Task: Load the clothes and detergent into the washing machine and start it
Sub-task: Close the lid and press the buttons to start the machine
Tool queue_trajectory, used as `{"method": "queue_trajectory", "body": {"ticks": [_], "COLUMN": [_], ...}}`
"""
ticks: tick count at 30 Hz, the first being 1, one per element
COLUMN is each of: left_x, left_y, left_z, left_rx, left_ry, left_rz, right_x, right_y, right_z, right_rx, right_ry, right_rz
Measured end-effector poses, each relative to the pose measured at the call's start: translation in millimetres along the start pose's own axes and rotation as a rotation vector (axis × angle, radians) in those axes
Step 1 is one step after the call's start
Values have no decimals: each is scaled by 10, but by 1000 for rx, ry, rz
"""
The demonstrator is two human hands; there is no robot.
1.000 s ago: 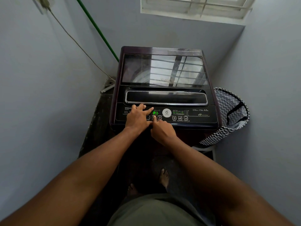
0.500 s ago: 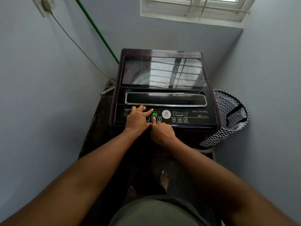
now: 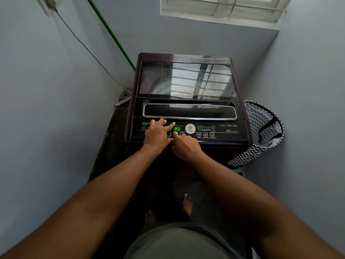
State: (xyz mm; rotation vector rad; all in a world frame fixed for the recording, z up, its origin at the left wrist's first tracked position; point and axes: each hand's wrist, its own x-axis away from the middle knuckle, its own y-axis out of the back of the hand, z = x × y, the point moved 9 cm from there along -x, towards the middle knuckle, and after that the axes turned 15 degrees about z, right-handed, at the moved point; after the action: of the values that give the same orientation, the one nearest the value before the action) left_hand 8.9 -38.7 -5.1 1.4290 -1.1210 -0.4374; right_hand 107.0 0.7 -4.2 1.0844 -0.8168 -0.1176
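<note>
1. Washing machine point(image 3: 186, 58) body is a dark maroon-purple, glossy.
2. Its control panel point(image 3: 224, 136) is black with tiny white lettering, plus a white round badge point(image 3: 190, 128) in the middle.
3. Display point(image 3: 177, 128) glows bright green, reads P3.
4. Lid handle recess point(image 3: 189, 111) is black with a shiny silver trim.
5. Laundry basket point(image 3: 259, 124) at 3 o'clock of the machine: black-and-white zigzag pattern, grey-and-white zigzag inside, black strap.
6. Hose point(image 3: 110, 32) at 11 o'clock: green.
7. Walls point(image 3: 46, 109) pale grey-blue, window frame point(image 3: 220, 17) white.
8. Shorts point(image 3: 177, 242) olive green.
</note>
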Motion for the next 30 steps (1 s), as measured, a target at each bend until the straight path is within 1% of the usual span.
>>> {"method": "queue_trajectory", "body": {"ticks": [4, 7, 11, 15, 21, 24, 30], "left_x": [6, 8, 13, 21, 8, 12, -14], "left_y": [8, 14, -7, -33, -24, -38, -142], "left_z": [0, 0, 7, -6, 5, -8, -68], "left_rx": [10, 16, 33, 33, 12, 8, -19], "left_ry": [-5, -6, -4, -9, -4, 4, -13], "left_rz": [1, -10, 8, 10, 3, 1, 41], "right_x": [0, 105, 212, 169, 94, 59, 98], "right_y": [43, -113, -338, -252, -135, -111, -296], "right_z": [1, -28, -131, -175, -137, -75, -92], "right_rx": [1, 21, -39, -71, -25, -41, -87], "right_ry": [-12, -32, -46, -25, -25, -45, -58], "right_rz": [-11, -45, -63, -83, -19, 6, 57]}}
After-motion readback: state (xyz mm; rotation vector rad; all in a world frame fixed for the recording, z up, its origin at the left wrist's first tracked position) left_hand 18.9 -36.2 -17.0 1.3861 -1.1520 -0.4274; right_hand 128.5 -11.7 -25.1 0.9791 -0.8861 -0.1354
